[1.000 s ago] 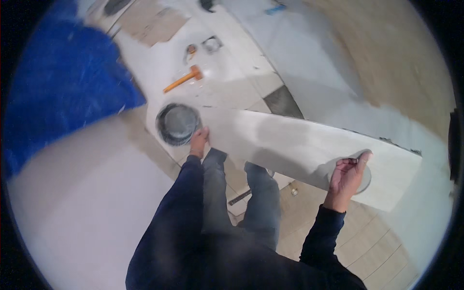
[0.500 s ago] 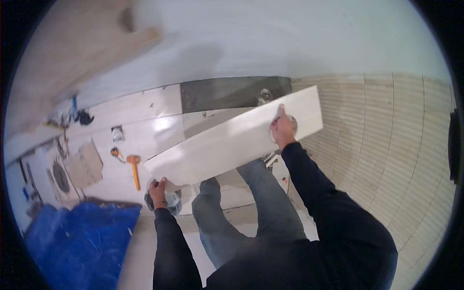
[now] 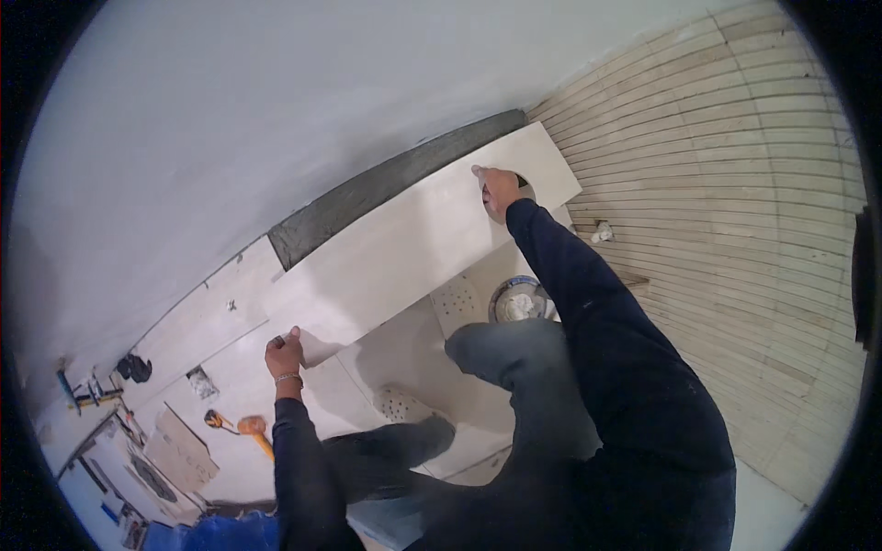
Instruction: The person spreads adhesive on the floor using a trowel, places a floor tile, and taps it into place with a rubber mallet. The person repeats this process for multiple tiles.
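Observation:
A long cream tile (image 3: pixel 386 239) with a round hole near its right end hangs slanted in front of me, its left end nearer. My right hand (image 3: pixel 502 191) grips it at the hole, fingers inside and thumb on the top face. At the near left corner, my left hand (image 3: pixel 286 354) is closed on the tile's edge; its fingertips are partly hidden beneath. Past the tile's far edge runs a bare grey mortar strip (image 3: pixel 367 200) along the wall. The tile covers part of the floor between this strip and my feet.
A round bucket (image 3: pixel 501 292) with white stuff stands by my right leg. Left lie an orange mallet (image 3: pixel 253 426), a tape measure (image 3: pixel 214 419), cardboard (image 3: pixel 184 448) and a blue sheet (image 3: pixel 216 534). A ribbed tiled surface (image 3: pixel 698 165) rises on the right. Laid floor tiles (image 3: pixel 207 308) extend left.
The tile has moved toward the mortar strip and right corner, still in both hands. My view has turned, and my legs have shifted and bent; the bucket and my perforated shoes now show.

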`<control>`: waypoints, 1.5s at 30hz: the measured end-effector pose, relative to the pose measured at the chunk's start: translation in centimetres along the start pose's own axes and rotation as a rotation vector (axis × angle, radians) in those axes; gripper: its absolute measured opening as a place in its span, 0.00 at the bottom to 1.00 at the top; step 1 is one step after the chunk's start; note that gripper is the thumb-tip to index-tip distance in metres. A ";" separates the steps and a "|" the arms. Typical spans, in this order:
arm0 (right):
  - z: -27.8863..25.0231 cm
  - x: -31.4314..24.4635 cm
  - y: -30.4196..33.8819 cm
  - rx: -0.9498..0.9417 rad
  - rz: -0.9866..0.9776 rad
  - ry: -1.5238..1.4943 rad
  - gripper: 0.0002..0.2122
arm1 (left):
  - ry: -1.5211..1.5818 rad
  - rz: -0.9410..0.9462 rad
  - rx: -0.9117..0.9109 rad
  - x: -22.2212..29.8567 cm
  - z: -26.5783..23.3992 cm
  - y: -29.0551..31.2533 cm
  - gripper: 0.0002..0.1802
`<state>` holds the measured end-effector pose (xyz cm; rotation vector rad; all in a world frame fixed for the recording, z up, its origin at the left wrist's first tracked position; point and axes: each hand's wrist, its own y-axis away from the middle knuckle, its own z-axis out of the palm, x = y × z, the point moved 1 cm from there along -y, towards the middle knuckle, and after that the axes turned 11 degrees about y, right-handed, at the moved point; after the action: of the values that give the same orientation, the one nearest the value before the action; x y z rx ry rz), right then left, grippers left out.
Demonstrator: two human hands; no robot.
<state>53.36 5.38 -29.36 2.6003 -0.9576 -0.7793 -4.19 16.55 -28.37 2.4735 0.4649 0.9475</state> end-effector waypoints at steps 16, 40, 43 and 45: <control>9.6 9.2 -15.3 0.331 -0.166 -0.002 0.17 | 0.188 -0.093 -0.187 3.0 6.5 -11.0 0.35; 9.8 9.1 -16.7 0.372 0.175 -0.737 0.13 | 0.393 -0.098 -0.251 1.1 9.3 -18.1 0.28; 9.5 5.4 -16.0 0.245 0.367 -0.975 0.09 | 0.365 -0.095 -0.190 0.7 7.7 -18.1 0.30; 8.9 4.4 -15.7 0.220 0.356 -0.947 0.10 | 0.400 -0.088 -0.198 0.3 7.0 -18.7 0.30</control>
<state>59.27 13.69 -44.81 2.0409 -1.7484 -1.9317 -1.86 30.45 -42.56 2.0717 0.5718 1.3865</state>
